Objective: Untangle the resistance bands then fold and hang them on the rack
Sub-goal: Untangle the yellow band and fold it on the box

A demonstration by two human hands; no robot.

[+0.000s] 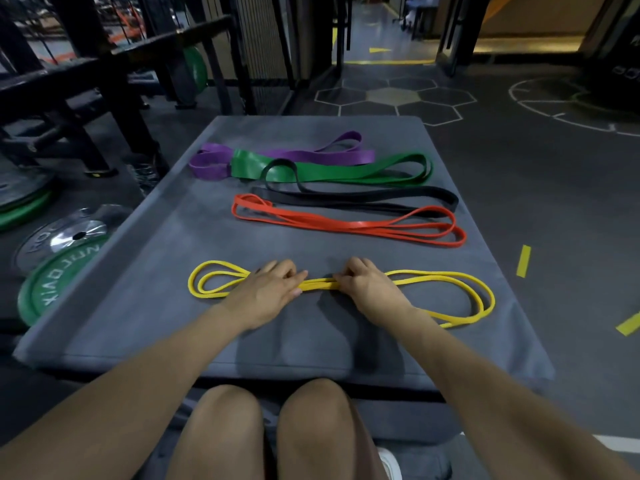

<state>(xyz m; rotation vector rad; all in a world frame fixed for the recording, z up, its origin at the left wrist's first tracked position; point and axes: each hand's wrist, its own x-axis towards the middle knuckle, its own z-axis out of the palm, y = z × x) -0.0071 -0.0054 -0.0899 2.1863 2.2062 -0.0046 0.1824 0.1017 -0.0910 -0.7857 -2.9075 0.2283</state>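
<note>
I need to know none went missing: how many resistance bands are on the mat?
5. Yellow band nearest, under both hands; red band behind it; black band next, its loop overlapping the green band; purple band farthest. None looks hidden.

Gym floor, indoors. Green weight plates (41,289) and a silver one (65,237) lie flat on dark rubber flooring at left. Black steel rack frame (104,74) behind them, another green plate (195,69) leaning among its posts. Grey padded mat (166,244) carries coloured resistance bands (346,226). Floor painted with white hexagon outlines (391,97), a circle marking (568,105) and yellow tape strips (523,260).
</note>
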